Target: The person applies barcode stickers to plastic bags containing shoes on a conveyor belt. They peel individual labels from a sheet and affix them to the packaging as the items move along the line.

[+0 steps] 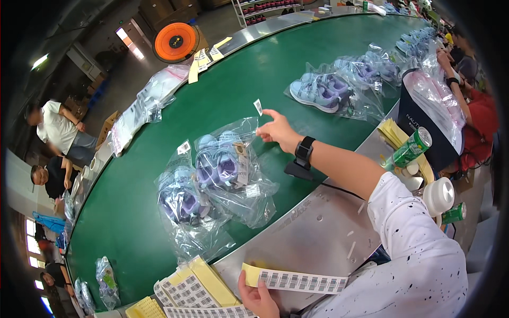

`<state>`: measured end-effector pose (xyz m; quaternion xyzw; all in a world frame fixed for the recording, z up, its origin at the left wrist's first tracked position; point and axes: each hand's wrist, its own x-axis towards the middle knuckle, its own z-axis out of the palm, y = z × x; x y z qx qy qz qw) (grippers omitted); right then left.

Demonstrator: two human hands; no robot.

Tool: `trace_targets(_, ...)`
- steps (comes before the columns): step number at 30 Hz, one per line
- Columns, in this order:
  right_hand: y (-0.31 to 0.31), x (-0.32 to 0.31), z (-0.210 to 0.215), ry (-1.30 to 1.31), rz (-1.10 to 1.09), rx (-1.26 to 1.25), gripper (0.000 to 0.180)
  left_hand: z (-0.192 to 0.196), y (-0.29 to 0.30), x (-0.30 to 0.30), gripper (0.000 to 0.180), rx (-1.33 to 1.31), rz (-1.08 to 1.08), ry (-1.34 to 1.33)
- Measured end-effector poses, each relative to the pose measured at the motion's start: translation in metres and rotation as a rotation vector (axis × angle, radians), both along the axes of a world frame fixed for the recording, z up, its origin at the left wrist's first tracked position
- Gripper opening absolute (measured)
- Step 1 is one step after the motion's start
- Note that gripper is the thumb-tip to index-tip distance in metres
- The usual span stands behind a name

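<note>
Currently, the left hand (258, 301) grips one end of a label strip (305, 281), thumb on top, holding it out over the near edge of the metal tabletop (297, 233). Reaching over the green belt (132, 212), the right hand (278, 130) has its index finger stretched out, with a small white label (258, 107) at the fingertip; its thumb and other fingers are near the edge of a bag, and I cannot tell whether they pinch it. That bag holds shoes (225, 164); a second bagged pair (183, 196) lies against it on the left, both on the belt. Label sheets (188, 289) lie left of the left hand. Farther along, beyond the right forearm, sits another bagged pair (321, 91). A green can (411, 148) stands near the right elbow.
</note>
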<state>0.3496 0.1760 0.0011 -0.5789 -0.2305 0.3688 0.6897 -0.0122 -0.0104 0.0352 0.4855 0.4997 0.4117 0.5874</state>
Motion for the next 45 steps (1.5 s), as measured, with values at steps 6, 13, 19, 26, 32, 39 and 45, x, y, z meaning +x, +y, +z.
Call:
trace_targets(6,0.023,0.018,0.03,-0.094,-0.059,0.076,0.011,-0.011,-0.003,-0.001,0.046,0.039,0.012,-0.017)
trace_targets(13,0.04,0.021,0.026,-0.005,0.08,-0.104,0.011,-0.006,-0.002,0.007,0.045,0.03,0.03,-0.067)
trace_targets(19,0.044,0.01,0.01,-0.062,0.076,-0.182,0.012,0.0,0.0,0.001,0.044,-0.106,-0.032,-0.088)
trace_targets(26,0.037,-0.006,-0.003,-0.072,-0.044,-0.105,0.036,-0.006,-0.001,-0.005,0.045,-0.114,-0.025,0.003)
trace_targets(32,0.03,0.033,-0.006,-0.036,-0.106,0.075,0.05,-0.013,0.0,-0.012,0.045,-0.099,-0.043,0.026)
trace_targets(39,-0.066,0.205,0.031,-1.506,-0.312,-0.384,0.029,0.009,0.004,-0.005,0.047,-0.13,-0.074,0.046)
trace_targets(45,-0.102,0.189,0.008,-0.72,-0.145,-0.313,0.049,0.001,0.0,-0.003,0.054,-0.07,-0.109,0.009)
